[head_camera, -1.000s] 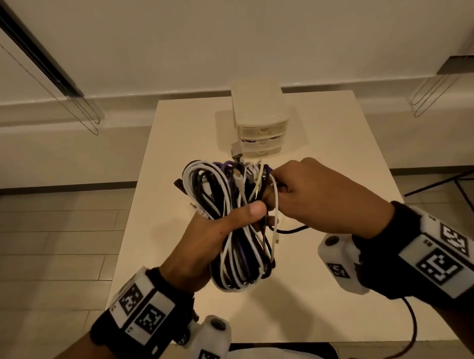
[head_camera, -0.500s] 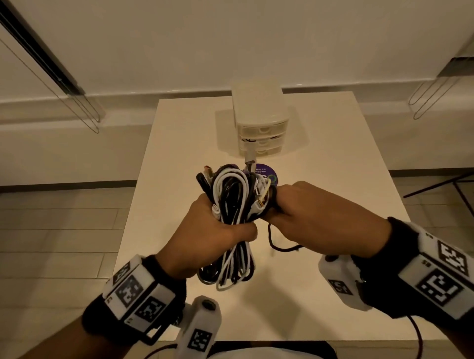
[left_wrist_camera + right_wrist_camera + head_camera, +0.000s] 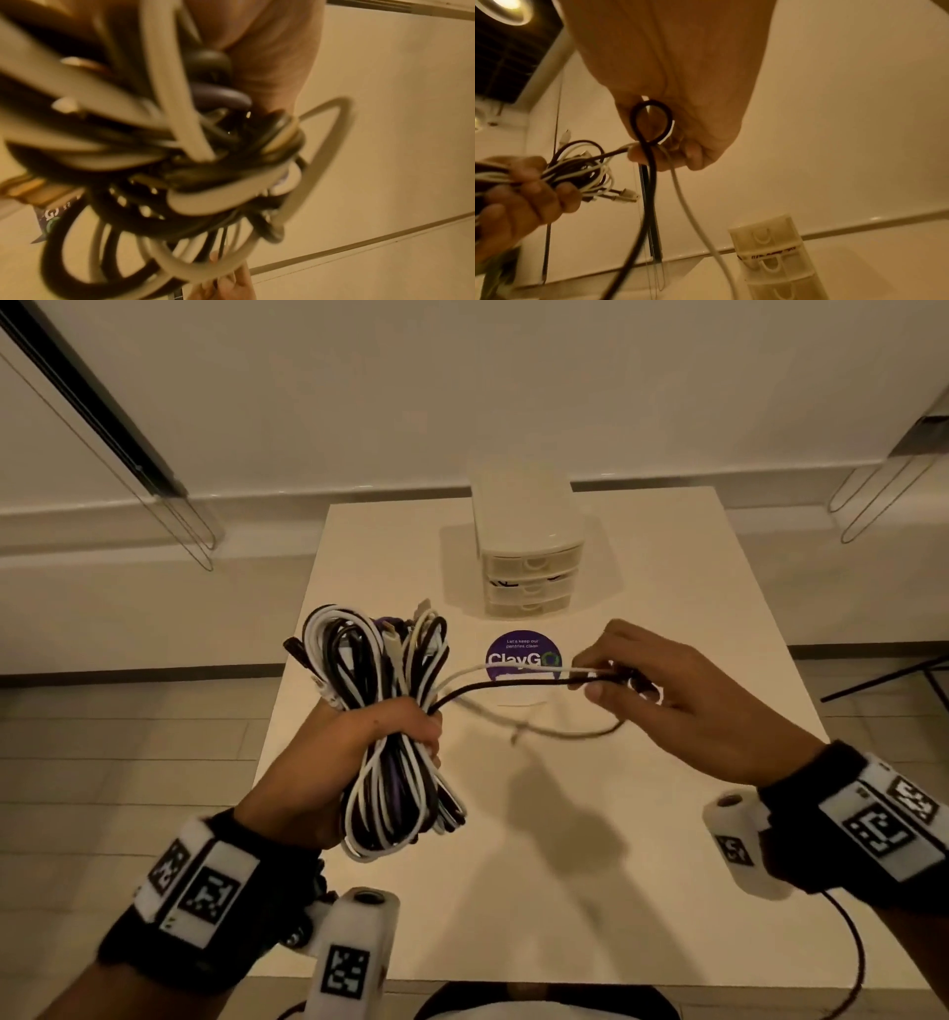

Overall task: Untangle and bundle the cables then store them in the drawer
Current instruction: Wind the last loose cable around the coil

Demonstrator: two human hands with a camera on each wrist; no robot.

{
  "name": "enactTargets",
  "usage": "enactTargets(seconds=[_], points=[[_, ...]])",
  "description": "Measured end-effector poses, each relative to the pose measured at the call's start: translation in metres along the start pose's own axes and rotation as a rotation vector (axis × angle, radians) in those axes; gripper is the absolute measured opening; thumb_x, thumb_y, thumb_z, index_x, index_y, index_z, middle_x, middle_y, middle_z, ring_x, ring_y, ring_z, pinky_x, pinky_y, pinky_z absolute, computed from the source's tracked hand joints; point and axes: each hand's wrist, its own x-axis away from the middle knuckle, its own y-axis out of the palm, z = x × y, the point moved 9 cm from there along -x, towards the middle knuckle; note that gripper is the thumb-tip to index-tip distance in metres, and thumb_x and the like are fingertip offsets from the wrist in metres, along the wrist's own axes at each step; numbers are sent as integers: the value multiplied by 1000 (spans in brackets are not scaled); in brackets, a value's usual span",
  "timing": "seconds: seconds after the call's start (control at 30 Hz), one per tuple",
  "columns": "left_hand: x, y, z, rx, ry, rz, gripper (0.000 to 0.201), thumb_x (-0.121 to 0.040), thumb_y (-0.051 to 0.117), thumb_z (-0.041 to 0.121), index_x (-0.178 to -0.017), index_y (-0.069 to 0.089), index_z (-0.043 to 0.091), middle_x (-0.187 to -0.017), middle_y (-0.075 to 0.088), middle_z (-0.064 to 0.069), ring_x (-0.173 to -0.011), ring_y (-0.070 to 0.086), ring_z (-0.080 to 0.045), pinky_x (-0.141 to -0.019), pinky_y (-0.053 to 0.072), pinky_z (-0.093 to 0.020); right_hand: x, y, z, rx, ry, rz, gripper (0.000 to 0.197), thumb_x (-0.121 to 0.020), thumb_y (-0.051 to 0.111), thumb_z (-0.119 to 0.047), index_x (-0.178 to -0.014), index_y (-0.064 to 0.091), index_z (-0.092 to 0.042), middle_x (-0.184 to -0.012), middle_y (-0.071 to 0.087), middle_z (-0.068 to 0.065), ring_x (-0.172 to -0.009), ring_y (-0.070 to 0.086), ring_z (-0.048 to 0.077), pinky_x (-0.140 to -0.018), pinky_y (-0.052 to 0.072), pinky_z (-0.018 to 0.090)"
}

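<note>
A small drawer unit (image 3: 526, 546) stood at the far side of the table (image 3: 667, 814), its three drawers closed; something dark and red showed through the middle drawer's front, too small to identify. A round purple sticker (image 3: 523, 656) lay just before it, partly crossed by two cables. Above the table, the left hand (image 3: 354, 762) wrapped its grip tightly around the middle of a cable bundle (image 3: 380, 690), while the right hand (image 3: 688, 701) pinched a white cable (image 3: 493, 668) and a dark cable (image 3: 503, 684) stretched sideways from the bundle.
</note>
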Motion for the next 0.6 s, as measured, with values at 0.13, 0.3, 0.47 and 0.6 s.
enactTargets(seconds=[0.13, 0.3, 0.47, 0.6], points=[[3, -5, -2, 41, -11, 11, 15, -77, 61, 0, -75, 51, 12, -63, 44, -6, -52, 48, -16, -53, 47, -27, 7, -4, 9, -70, 90, 11, 28, -88, 54, 4, -104, 60, -18, -85, 59, -18, -71, 50, 8, -66, 39, 11], [8, -13, 0, 98, -22, 28, 23, -77, 63, 2, -80, 44, 15, -67, 33, -6, -54, 38, -16, -52, 44, -27, 19, -5, 20, 45, 123, -100, 26, -91, 54, 3, -94, 60, -22, -82, 59, -12, -72, 51, 10, -60, 37, 17], [11, -3, 0, 156, -35, -7, 19, -81, 61, 3, -78, 48, 16, -66, 39, -3, -56, 41, -14, -58, 45, -26, 28, 6, 40, 81, 212, -230, 18, -101, 41, -4, -94, 50, -18, -78, 56, 0, -69, 52, 13, -61, 39, 31], [15, 2, -6, 96, -42, 32, 12, -78, 66, 5, -87, 58, 7, -64, 53, -6, -57, 56, -17, -73, 57, -33, 27, 20, 37, 258, 149, -248, 12, -93, 58, -25, -99, 48, -31, -95, 61, -14, -95, 58, 3, -95, 36, 26]])
